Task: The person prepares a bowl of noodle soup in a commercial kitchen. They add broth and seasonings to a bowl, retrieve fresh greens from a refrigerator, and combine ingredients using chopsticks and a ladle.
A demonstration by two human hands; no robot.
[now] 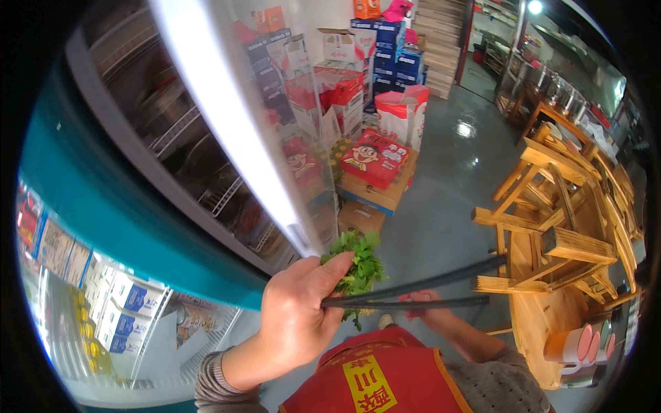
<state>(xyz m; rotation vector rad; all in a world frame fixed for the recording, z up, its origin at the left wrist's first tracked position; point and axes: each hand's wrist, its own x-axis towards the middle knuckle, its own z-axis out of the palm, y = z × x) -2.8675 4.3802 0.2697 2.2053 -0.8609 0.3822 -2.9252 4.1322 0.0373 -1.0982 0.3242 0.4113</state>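
Note:
My left hand (302, 304) is closed around a bunch of leafy green herbs (361, 260), which looks like coriander. Two long, thin black sticks (428, 281) extend rightward from the same hand, spreading slightly apart; their exact kind is unclear. Behind and below them is my right hand (426, 304), blurred and partly covered. Something reddish shows at its fingers, but I cannot tell whether it is held. Just beyond my left hand stands the tall refrigerated display cabinet (129, 227), with a teal frame, a bright light strip (232, 113) and wire shelves (175, 129).
Stacked cartons (387, 57) and a red milk box (374, 157) stand beyond the cabinet. Upturned wooden stools (557, 227) rest on a wooden table (537, 315) at right, near several cups (568, 343). Packaged cartons (126, 315) fill the cabinet's lower left. A kitchen doorway (480, 57) lies far back.

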